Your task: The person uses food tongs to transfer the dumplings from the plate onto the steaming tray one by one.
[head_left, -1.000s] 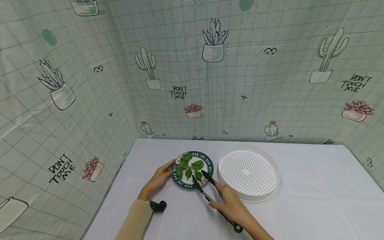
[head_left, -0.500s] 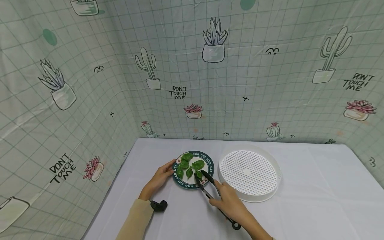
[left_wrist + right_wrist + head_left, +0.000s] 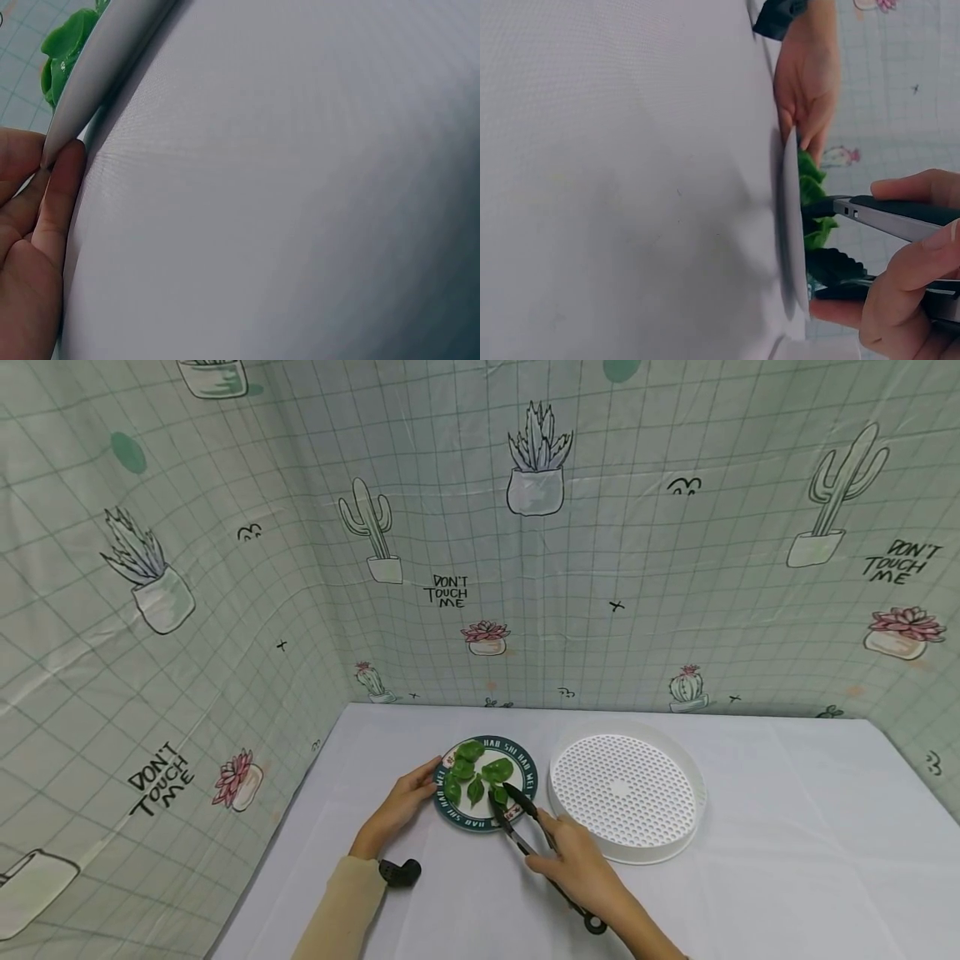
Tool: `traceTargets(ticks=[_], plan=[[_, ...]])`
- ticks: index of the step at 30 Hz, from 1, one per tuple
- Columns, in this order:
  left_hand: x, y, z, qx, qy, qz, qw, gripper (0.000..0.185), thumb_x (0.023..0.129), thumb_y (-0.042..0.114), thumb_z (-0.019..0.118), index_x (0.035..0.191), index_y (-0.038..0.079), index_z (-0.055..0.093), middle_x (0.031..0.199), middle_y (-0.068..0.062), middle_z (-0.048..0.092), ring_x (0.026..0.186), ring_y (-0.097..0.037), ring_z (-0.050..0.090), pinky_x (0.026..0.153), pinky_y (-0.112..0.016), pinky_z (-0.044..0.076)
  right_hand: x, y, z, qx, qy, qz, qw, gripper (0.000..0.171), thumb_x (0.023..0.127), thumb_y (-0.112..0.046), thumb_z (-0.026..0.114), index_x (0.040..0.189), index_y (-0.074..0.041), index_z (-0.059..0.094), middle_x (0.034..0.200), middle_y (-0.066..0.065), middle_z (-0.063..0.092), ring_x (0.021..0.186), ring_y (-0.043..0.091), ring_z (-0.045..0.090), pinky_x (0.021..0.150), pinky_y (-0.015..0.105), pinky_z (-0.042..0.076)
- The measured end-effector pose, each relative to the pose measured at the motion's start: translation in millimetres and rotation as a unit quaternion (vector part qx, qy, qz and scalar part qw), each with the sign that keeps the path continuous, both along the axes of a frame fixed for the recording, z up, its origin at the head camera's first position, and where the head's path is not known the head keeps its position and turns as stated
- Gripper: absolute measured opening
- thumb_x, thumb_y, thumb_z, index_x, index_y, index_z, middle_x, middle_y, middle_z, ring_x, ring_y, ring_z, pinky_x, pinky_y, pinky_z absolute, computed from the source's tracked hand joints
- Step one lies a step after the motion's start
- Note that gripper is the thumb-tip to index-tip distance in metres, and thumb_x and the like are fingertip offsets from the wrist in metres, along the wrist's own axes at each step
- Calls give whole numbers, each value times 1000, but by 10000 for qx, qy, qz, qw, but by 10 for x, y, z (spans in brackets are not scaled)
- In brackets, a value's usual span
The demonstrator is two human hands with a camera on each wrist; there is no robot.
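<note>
Plate [image 3: 527,764] of green dumplings [image 3: 496,769] — left hand [image 3: 399,806] pinching its rim, right hand [image 3: 573,865] gripping tongs [image 3: 525,839] — strainer tray [image 3: 626,790] alongside.

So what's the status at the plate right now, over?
Left hand steadies plate rim. Right hand grips tongs, tips open around a green dumpling. Nothing in the way.

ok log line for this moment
left hand: holds plate rim | right hand: grips tongs, tips at a leaf | tray: beside plate
</note>
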State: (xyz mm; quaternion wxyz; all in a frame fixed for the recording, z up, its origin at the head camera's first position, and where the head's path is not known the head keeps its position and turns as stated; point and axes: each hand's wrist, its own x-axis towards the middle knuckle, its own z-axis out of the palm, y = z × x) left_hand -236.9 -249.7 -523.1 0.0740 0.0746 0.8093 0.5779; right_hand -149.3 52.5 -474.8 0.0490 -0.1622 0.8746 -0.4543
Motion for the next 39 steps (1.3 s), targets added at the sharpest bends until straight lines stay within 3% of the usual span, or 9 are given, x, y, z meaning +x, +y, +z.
traceTargets(ticks=[13, 16, 20, 27, 39], plan=[[-7, 22, -29, 11, 104, 158, 9998, 51, 99, -7, 47, 148, -9, 37, 149, -28, 40, 140, -41, 36, 116, -54, 25, 1, 73, 9, -231, 148, -107, 9996, 67, 80, -14, 82, 136, 10, 54, 71, 3, 43, 66, 15, 39, 52, 24, 36], [-11, 21, -37, -38, 73, 191, 9998, 51, 98, -7, 48, 148, -8, 38, 150, -27, 40, 141, -40, 35, 117, -53, 25, 15, 105, 32, -410, 183, -101, 9989, 67, 80, -15, 83, 137, 8, 55, 86, 8, 59, 73, 16, 45, 56, 24, 41], [0, 23, -14, -34, 43, 204, 9998, 51, 99, -5, 49, 148, -7, 39, 152, -25, 39, 143, -38, 32, 118, -52, 23, 35, 160, 61, -577, 192, -102, 9981, 67, 80, -16, 83, 138, 6, 55, 106, 15, 65, 78, 16, 51, 56, 25, 47], [7, 40, -1, 27, 122, 221, 9997, 49, 99, -6, 48, 147, -9, 39, 152, -26, 38, 142, -40, 31, 117, -54, 23, 74, 311, 120, -1006, -284, 66, 9945, 69, 85, -14, 79, 144, 3, 49, 103, 19, 60, 39, 14, 53, 35, 31, 48], [3, 25, -1, 17, 0, 194, 9998, 51, 99, -4, 49, 149, -6, 39, 154, -24, 36, 145, -38, 27, 119, -52, 19, 55, 669, 219, -1090, -243, 195, 9936, 73, 86, -21, 79, 147, 2, 46, 115, 25, 61, 36, 15, 53, 36, 31, 47]])
